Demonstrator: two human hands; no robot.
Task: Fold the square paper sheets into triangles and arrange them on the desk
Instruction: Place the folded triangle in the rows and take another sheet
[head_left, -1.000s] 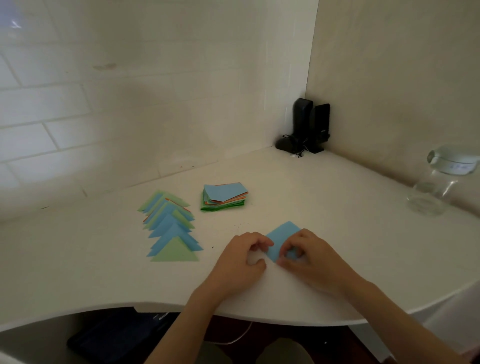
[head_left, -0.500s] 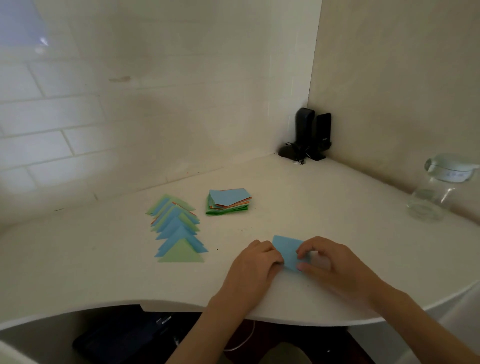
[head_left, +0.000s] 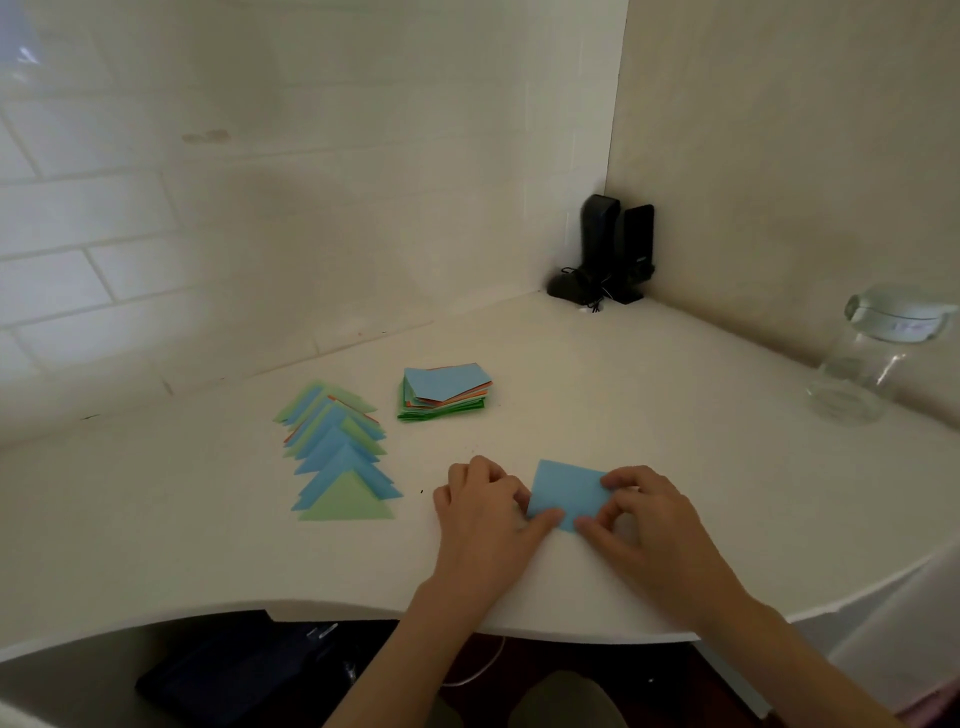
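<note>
The white curved surface (head_left: 649, 415) lies bare between its front edge and the corner walls. One row of overlapping blue and green folded paper triangles (head_left: 340, 457); one stack of coloured square sheets (head_left: 445, 391); one clear glass jar (head_left: 862, 364); two black speakers (head_left: 615, 249). Near the front edge, the left hand (head_left: 483, 512) and right hand (head_left: 649, 514) each pinch the blue paper sheet (head_left: 569, 493).

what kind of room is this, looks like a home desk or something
Probably a home desk corner: a white desk against a tiled wall, small black computer speakers in the corner, and a glass jar beside the paper craft.
</note>
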